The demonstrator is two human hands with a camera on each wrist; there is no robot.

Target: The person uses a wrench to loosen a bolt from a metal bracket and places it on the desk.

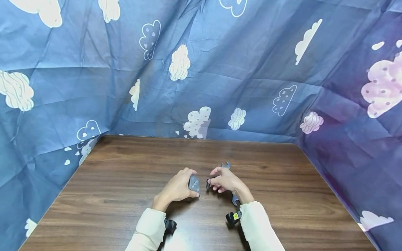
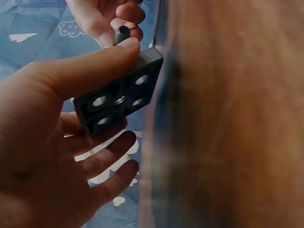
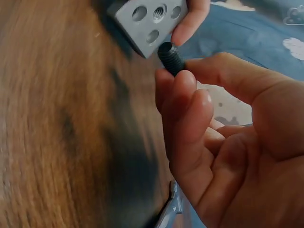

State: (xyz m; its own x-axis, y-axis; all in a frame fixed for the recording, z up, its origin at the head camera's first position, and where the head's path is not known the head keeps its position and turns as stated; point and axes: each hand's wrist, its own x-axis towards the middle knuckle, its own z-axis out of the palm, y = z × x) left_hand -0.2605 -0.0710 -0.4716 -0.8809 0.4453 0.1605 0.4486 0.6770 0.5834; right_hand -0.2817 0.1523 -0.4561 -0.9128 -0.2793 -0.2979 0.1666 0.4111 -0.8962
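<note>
My left hand [image 1: 176, 185] grips a grey metal plate [image 1: 194, 183] by its edges, thumb on one side and fingers on the other. Several plain holes pass through the plate [image 3: 148, 29], and the middle one is threaded. Between thumb and fingertips my right hand [image 1: 226, 180] pinches a dark threaded bolt [image 3: 171, 59]. Its threaded end points toward the plate, close to a corner in the right wrist view. In the head view a gap shows between plate and bolt. The far end of the bolt is hidden by the fingers.
A wrench [image 1: 235, 199] lies on the wooden table [image 1: 125, 164] beneath the right hand, which covers its middle. Blue cloth [image 1: 220, 87] with cloud prints hangs behind the table and along both sides. Each wrist wears a black camera.
</note>
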